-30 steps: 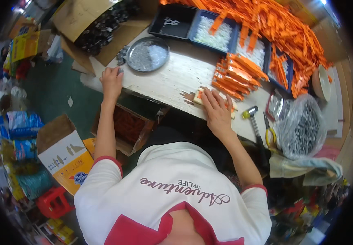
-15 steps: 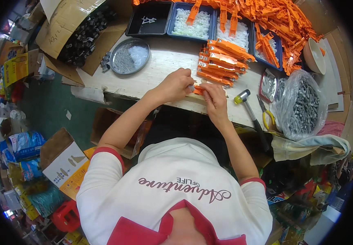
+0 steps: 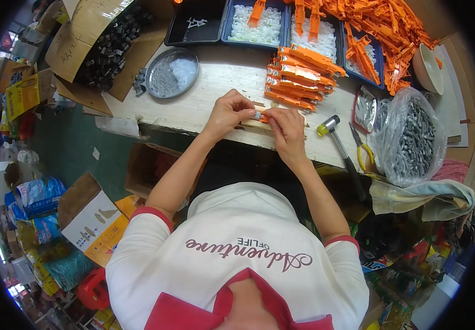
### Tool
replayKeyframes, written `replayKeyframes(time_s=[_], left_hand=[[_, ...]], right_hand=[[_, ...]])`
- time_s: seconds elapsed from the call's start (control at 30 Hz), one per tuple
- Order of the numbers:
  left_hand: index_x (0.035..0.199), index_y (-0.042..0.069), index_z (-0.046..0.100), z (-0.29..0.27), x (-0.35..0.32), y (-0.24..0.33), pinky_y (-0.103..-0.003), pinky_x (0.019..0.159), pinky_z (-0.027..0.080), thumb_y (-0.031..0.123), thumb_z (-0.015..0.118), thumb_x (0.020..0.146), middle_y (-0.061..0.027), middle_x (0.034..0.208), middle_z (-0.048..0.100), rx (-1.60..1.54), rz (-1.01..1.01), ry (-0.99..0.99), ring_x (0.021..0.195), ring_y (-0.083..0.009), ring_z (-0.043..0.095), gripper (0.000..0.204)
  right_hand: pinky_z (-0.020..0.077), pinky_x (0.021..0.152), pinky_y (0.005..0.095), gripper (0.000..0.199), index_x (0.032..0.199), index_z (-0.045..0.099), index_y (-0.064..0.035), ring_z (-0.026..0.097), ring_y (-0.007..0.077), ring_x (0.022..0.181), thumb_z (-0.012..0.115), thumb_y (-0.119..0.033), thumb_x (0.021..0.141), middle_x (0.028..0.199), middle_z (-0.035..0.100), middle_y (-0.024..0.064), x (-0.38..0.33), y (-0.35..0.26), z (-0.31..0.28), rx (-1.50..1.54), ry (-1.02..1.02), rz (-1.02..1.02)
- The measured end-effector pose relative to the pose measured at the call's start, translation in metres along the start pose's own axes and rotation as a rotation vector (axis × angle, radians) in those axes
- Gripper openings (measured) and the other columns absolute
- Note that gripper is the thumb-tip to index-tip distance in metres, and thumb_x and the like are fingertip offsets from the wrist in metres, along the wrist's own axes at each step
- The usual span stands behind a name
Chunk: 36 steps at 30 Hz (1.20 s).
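Note:
At the near edge of the bench, my left hand [image 3: 230, 114] and my right hand [image 3: 287, 129] are closed on opposite ends of a small orange plastic part [image 3: 263, 119]. A pale grey bit [image 3: 257, 115] shows on it beside my left thumb. My fingers cover most of the part, so its full shape is hidden. It is held over a light wooden strip [image 3: 255, 125] at the edge. Just beyond my right hand lies a stack of orange plastic pieces with shiny metal bits [image 3: 298, 77].
A hammer [image 3: 339, 148] and yellow-handled pliers [image 3: 363, 146] lie right, near a bag of grey metal parts [image 3: 410, 137]. Farther back are a round metal tin [image 3: 163, 91], a black tray [image 3: 193, 34], blue trays of white pieces [image 3: 257, 27] and an orange heap [image 3: 380, 33].
My left hand has shifted slightly left and its fingers have come down to the orange part's end. My right fingers have closed in over the part. The wooden strip shows more.

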State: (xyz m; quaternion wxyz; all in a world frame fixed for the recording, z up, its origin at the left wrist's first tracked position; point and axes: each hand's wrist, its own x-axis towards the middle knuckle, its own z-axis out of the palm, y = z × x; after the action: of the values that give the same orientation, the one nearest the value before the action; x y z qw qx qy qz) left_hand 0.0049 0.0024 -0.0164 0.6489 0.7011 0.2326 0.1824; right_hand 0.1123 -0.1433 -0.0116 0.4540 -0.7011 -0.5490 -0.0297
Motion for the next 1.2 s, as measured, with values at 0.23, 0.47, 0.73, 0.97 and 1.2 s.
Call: replayKeyframes(time_s=[0.23, 0.47, 0.73, 0.97, 1.2], left_hand=[[0.076, 0.001, 0.061, 0.002, -0.002, 0.002, -0.020, 0.053, 0.039, 0.001, 0.067, 0.073, 0.0005, 0.076, 0.045, 0.172, 0.133, 0.013, 0.062, -0.0058, 0.046, 0.007], [0.076, 0.002, 0.061, 0.003, 0.000, 0.010, -0.024, 0.056, 0.040, 0.004, 0.068, 0.070, -0.0040, 0.077, 0.048, 0.393, 0.328, 0.025, 0.061, -0.0120, 0.048, 0.009], [0.078, 0.007, 0.065, -0.033, 0.117, 0.050, -0.040, 0.066, 0.045, 0.024, 0.067, 0.072, -0.0121, 0.076, 0.058, 1.113, 0.381, 0.186, 0.074, -0.0308, 0.056, 0.019], [0.096, 0.002, 0.063, -0.038, 0.199, 0.072, -0.042, 0.079, 0.047, 0.027, 0.068, 0.073, -0.0202, 0.104, 0.060, 1.396, -0.062, -0.030, 0.097, -0.0342, 0.058, 0.034], [0.092, 0.004, 0.064, -0.045, 0.211, 0.060, -0.041, 0.080, 0.047, 0.017, 0.071, 0.067, -0.0198, 0.100, 0.061, 1.265, -0.047, -0.023, 0.096, -0.0344, 0.058, 0.029]], right_hand=[[0.0352, 0.075, 0.0336, 0.011, 0.091, 0.060, -0.0054, 0.051, 0.0239, 0.083, 0.055, -0.008, 0.081, 0.089, 0.059, 0.0069, 0.003, -0.001, 0.000, 0.014, 0.009, 0.027], [0.0416, 0.076, 0.0295, 0.013, 0.094, 0.060, -0.0019, 0.054, 0.0223, 0.086, 0.053, -0.004, 0.084, 0.092, 0.060, 0.0085, 0.006, 0.013, -0.040, -0.022, 0.111, 0.091], [0.0436, 0.062, 0.0245, 0.015, 0.096, 0.061, -0.0013, 0.056, 0.0120, 0.071, 0.054, -0.008, 0.084, 0.087, 0.060, 0.0067, -0.005, 0.107, -0.149, -0.057, 0.209, 0.677], [0.0452, 0.072, 0.0430, 0.018, 0.088, 0.062, -0.0017, 0.058, 0.0367, 0.083, 0.054, -0.010, 0.075, 0.087, 0.061, 0.0189, -0.004, 0.142, -0.175, -0.541, -0.005, 0.609], [0.0467, 0.070, 0.0453, 0.015, 0.080, 0.062, -0.0011, 0.058, 0.0384, 0.080, 0.052, -0.010, 0.072, 0.084, 0.061, 0.0217, 0.015, 0.127, -0.159, -0.778, -0.245, 0.639]])
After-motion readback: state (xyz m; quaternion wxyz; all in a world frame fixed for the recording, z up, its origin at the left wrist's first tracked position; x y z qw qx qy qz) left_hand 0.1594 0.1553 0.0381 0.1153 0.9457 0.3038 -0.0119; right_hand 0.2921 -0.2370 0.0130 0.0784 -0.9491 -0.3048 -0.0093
